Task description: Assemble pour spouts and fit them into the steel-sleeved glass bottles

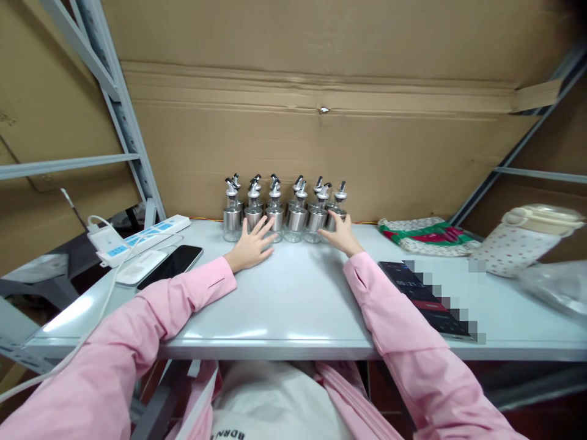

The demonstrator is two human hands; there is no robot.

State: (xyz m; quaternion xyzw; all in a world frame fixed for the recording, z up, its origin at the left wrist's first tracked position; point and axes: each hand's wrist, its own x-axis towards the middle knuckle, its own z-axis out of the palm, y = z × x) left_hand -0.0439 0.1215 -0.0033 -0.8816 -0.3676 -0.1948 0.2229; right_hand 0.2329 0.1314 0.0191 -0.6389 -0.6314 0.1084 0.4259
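Several glass oil bottles (296, 219) with steel sleeves and black-tipped pour spouts stand upright in two close rows against the cardboard at the back of the table. My left hand (251, 245) is open, fingers spread, in front of the left-hand bottles; its fingertips overlap them, and I cannot tell whether they touch. At the right end of the front row, my right hand (343, 235) has its thumb and fingers apart around the front of the last oil bottle (340, 197). That hand hides the bottle's lower part, and no closed grip shows.
On the left lie a power strip (151, 235), a white charger (141, 267) and a black phone (177, 264). To the right are a phone showing a timer (424, 299), a patterned cloth pouch (426, 236), a dotted bottle (523, 241) and a clear plastic bag (557, 284). Cardboard (367, 146) walls the back.
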